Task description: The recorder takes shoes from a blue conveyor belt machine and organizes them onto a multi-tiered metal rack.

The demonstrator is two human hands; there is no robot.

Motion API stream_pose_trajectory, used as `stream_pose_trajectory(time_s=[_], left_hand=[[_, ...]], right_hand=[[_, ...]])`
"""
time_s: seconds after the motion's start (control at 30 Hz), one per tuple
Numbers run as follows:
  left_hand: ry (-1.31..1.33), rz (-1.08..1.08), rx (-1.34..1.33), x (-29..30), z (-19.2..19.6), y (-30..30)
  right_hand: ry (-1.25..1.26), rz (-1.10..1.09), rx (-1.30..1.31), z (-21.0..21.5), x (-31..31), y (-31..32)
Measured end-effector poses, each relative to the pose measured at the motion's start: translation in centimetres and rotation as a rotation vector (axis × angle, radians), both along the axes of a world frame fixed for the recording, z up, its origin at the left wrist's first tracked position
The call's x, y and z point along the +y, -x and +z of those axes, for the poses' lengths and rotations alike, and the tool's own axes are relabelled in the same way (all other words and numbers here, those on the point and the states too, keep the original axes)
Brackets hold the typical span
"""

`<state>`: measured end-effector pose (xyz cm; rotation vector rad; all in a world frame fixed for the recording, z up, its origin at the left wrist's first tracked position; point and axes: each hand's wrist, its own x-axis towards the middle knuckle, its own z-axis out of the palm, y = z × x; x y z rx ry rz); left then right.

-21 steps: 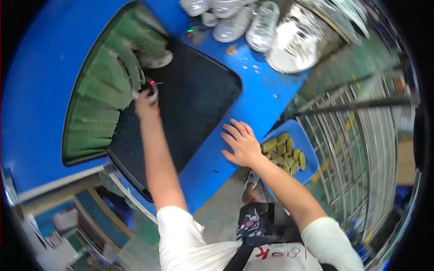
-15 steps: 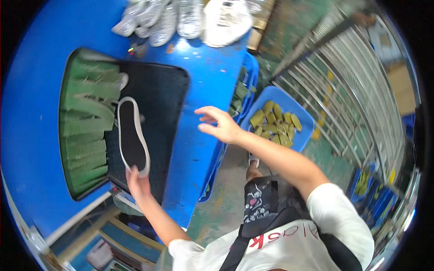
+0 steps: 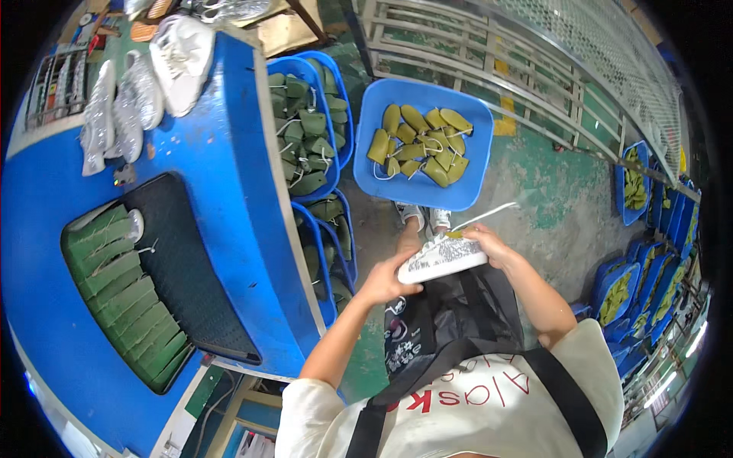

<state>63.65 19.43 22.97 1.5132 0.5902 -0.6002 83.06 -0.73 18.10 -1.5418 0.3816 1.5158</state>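
Observation:
Before my waist I hold a shoe [image 3: 439,261] with a white sole and a grey-and-white patterned upper. My left hand [image 3: 385,281] grips one end, thumb along the sole. My right hand [image 3: 491,244] is closed at the other end, fingers at the top opening. A bit of an olive-green piece [image 3: 456,234] shows at that opening beside my fingertips. From there a white cord [image 3: 489,214] sticks out to the right. Whether my right fingers also pinch the olive piece cannot be made out.
A blue tub [image 3: 366,153] of olive-green pieces with white cords stands ahead. More blue tubs [image 3: 336,169] line the blue table [image 3: 244,229]. Its dark recess [image 3: 198,282] holds a row of green flaps [image 3: 126,305]. Several shoes [image 3: 182,65] lie farther back. A metal rack [image 3: 458,57] stands beyond.
The shoe has left the dark recess, moved right to my waist, and turned from sole-up to upright. My right hand has come down onto it. The view has swung right.

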Motion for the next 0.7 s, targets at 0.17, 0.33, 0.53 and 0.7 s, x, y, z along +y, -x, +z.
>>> stream_pose_trajectory(time_s=[0.17,0.33,0.53,0.7], left_hand=[[-0.144,-0.191,0.269,-2.2,-6.4,0.5],[-0.157,-0.336,0.542,-2.9,-2.7,4.3],[0.009,-0.205,0.649,-2.7,-5.6,1.4],[0.635,0.682,0.430,-3.1,-5.7,3.9]], right_hand=[[0.176,0.021,0.326,-13.7,-6.2,6.0],[0.215,0.032,0.624,-13.9,-7.4,13.6],[0.209,0.019,0.944,-15.3,-5.4,9.6],[0.016,0.031,0.612,-16.0,-4.6,4.1]])
